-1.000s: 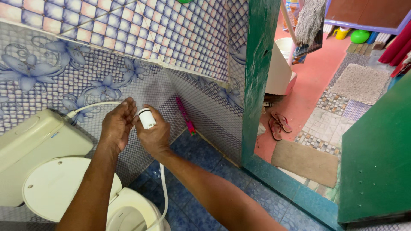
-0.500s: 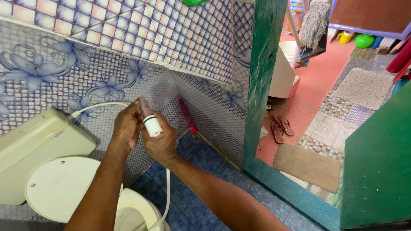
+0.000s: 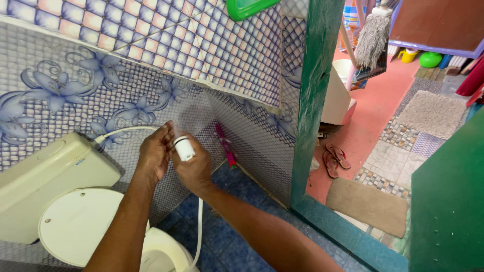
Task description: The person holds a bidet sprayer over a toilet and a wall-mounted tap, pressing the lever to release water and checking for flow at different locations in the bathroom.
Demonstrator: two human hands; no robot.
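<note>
Right hand (image 3: pixel 194 168) wrapped tight around a small white sprayer (image 3: pixel 184 148), held up in front of the tiled wall (image 3: pixel 242 55). Left hand (image 3: pixel 155 153) pressed to its side, fingers curled. White hose (image 3: pixel 198 236) hanging down beside the toilet (image 3: pixel 75 226).

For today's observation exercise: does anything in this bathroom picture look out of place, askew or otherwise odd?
Nothing looks spilled or broken. The right hand holds a small white spray head, with the left hand at it; its white hose hangs loose. A pink brush leans in the wall corner, and sandals lie askew outside the doorway.
</note>
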